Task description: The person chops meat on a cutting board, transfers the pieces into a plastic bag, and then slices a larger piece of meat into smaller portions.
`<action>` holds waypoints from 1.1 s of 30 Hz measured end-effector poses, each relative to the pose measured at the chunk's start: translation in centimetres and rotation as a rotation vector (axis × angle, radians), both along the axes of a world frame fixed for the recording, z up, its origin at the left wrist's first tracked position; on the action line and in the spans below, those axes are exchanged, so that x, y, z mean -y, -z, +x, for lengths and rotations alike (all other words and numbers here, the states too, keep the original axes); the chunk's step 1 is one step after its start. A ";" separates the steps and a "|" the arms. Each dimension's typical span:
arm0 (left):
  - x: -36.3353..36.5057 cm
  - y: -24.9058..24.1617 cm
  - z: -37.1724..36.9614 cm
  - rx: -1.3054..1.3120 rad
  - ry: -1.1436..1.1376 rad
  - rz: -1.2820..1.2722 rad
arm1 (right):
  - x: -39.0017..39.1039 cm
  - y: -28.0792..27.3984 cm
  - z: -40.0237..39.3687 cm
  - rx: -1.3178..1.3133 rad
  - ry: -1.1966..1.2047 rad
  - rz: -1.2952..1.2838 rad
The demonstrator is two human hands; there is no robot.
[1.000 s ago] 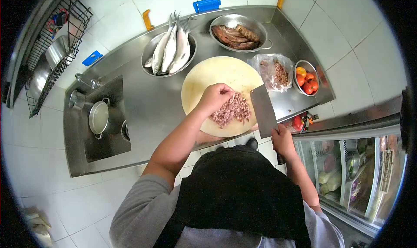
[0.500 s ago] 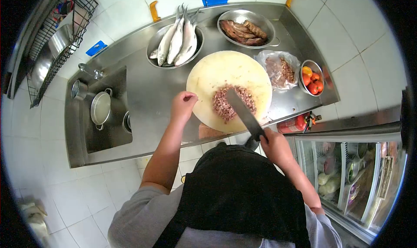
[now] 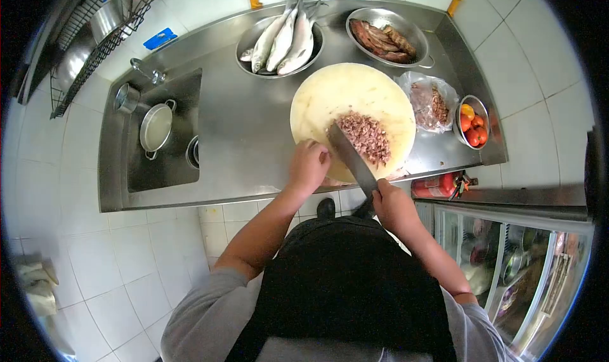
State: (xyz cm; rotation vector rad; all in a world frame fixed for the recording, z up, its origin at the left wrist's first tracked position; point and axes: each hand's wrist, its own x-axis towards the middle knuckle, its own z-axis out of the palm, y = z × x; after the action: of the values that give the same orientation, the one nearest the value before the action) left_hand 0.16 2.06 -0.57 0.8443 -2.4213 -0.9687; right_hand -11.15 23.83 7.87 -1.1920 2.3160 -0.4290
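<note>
A round pale cutting board (image 3: 342,92) lies on the steel counter (image 3: 247,140) with a pile of chopped pinkish meat (image 3: 365,137) on its near right part. My right hand (image 3: 393,204) grips the handle of a cleaver (image 3: 351,157), whose blade lies across the board's near edge beside the meat. My left hand (image 3: 309,165) rests with curled fingers at the board's near left edge, touching the blade's tip area and holding nothing that I can see.
Behind the board stand a bowl of whole fish (image 3: 282,38) and a bowl of dark meat pieces (image 3: 384,38). A plastic bag (image 3: 431,102) and a bowl of tomatoes (image 3: 472,122) sit right. A sink (image 3: 165,133) with a pot is left. A glass-door fridge (image 3: 514,254) stands lower right.
My left hand left the meat pile, swung left, then returned to the board's near edge by the blade. The cleaver went from upright beside the meat to lying across the board's near edge.
</note>
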 end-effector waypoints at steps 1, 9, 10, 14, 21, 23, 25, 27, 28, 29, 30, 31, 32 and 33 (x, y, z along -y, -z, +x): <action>0.1 -0.1 0.0 -0.031 0.018 -0.099 | 0.1 -0.4 0.2 -0.016 0.000 0.008; 0.2 0.0 0.7 -0.073 0.074 -0.160 | -0.2 -1.2 1.5 -0.077 -0.060 0.019; 0.0 -0.1 0.8 -0.074 0.080 -0.176 | 0.0 -1.7 1.7 -0.074 -0.070 0.062; -0.1 -0.2 0.7 -0.041 0.076 -0.253 | 0.1 -1.9 2.1 -0.102 -0.111 0.099; -0.1 -0.5 0.6 -0.017 0.093 -0.252 | 0.2 -2.6 2.4 -0.175 -0.170 0.117; -0.1 -0.7 0.6 0.016 0.093 -0.267 | 0.3 -2.5 2.3 -0.176 -0.173 0.141; -0.2 -0.5 0.5 0.011 0.074 -0.260 | 0.8 -1.2 2.2 -0.124 -0.156 0.158; -0.3 -0.1 0.2 -0.005 0.071 -0.256 | 1.1 -1.0 1.8 -0.080 -0.119 0.171; -0.2 0.1 0.2 -0.036 0.070 -0.279 | 1.4 -1.2 1.5 -0.074 -0.123 0.207; -0.1 0.4 0.3 -0.064 0.067 -0.303 | 1.5 -1.3 1.4 -0.066 -0.128 0.241; 0.0 0.2 0.3 -0.067 0.076 -0.307 | 1.2 -1.5 1.3 -0.066 -0.118 0.238; 0.2 0.1 0.2 -0.084 0.098 -0.322 | 0.7 -2.0 1.0 -0.101 -0.111 0.227; 0.3 0.1 0.1 -0.099 0.115 -0.334 | 0.1 -2.4 0.7 -0.135 -0.109 0.220; 0.5 0.3 0.0 -0.101 0.114 -0.332 | -0.7 -2.8 0.5 -0.136 -0.109 0.222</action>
State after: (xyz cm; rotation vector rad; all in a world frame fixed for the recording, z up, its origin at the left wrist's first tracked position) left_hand 0.16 1.53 -0.88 0.5324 -2.4684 -0.6046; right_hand -10.63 24.55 10.68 -1.2619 2.3257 -0.0510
